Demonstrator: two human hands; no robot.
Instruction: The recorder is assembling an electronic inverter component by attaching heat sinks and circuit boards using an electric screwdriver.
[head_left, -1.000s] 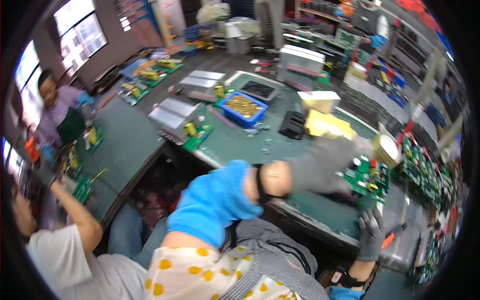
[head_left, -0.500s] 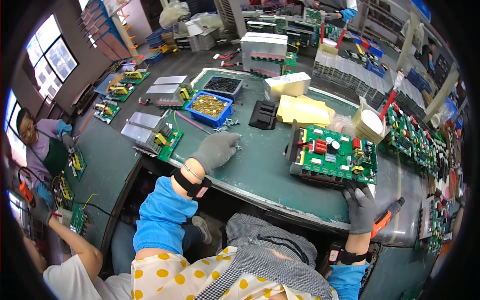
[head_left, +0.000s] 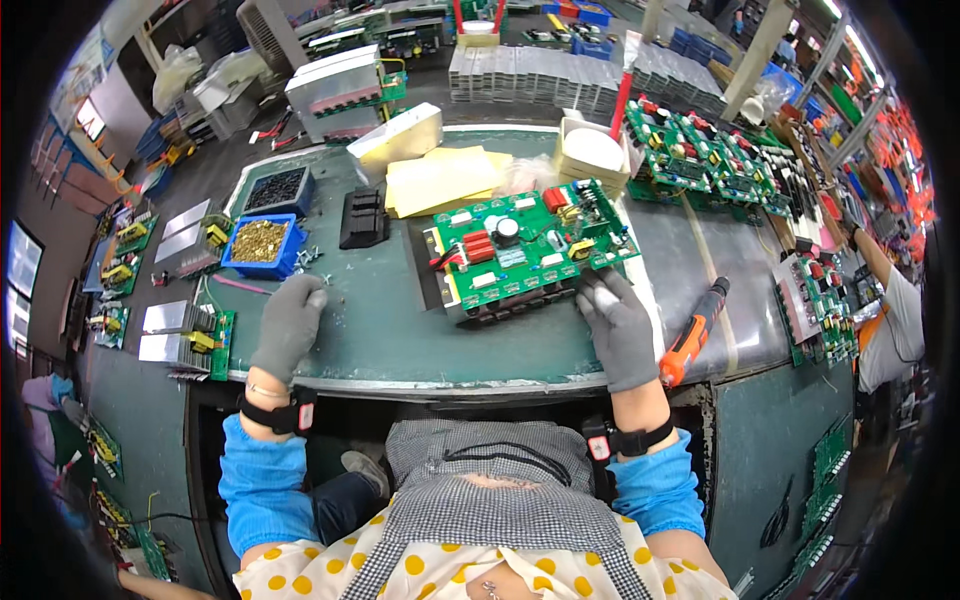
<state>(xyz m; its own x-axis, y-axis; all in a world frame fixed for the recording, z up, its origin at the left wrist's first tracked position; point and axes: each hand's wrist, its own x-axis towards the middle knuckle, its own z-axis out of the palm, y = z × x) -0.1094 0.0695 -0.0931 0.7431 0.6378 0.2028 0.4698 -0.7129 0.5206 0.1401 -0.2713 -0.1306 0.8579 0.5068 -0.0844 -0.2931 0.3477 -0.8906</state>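
Note:
My left hand [head_left: 290, 325], in a grey glove, is over the near left of the green bench top with its fingers curled together. Whatever those fingers hold is hidden. Just beyond it lie loose silver screws [head_left: 309, 257]. My right hand [head_left: 618, 335], gloved too, grips the near right edge of a green circuit board [head_left: 530, 248] with its fingers bent over the rim. This board carries red, yellow and black parts and rests on a dark finned heat sink [head_left: 520, 303]. An orange and black electric screwdriver [head_left: 694, 335] lies right of my right hand.
Beyond my left hand stand a blue bin of brass-coloured pieces [head_left: 260, 243] and a bin of black pieces [head_left: 278, 190]. A black block [head_left: 363, 217], yellow sheets [head_left: 440, 182] and a tub [head_left: 592, 150] line the far side. More boards [head_left: 690, 160] sit right; co-workers are at both sides.
My view has swung to the right, so the bench appears shifted left. My left hand's fingers, stretched toward the screws before, are now curled in. My right hand stays at the board's edge.

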